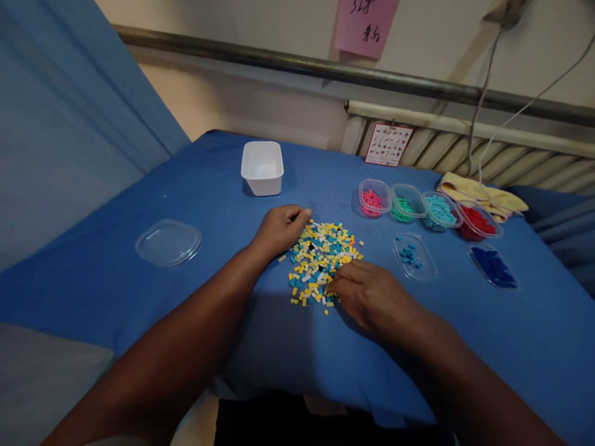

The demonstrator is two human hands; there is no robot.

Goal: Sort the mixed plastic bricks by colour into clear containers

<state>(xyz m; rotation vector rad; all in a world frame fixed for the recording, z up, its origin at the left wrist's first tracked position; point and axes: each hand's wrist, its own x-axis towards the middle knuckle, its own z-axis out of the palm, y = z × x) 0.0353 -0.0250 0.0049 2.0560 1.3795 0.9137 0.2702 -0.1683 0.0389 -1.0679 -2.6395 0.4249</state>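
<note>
A mixed pile of small yellow, teal and white plastic building bricks [320,260] lies at the center of the frame on a blue-covered tabletop [209,179]. My left hand [280,230] is at the pile's upper left edge, fingers curled together; my right hand [367,291] reaches into its lower right side, fingers drawn narrow. I cannot tell whether either holds a brick. A white tub [266,186] stands above; clear containers [388,197] of pink, green, turquoise and red pieces line the right.
</note>
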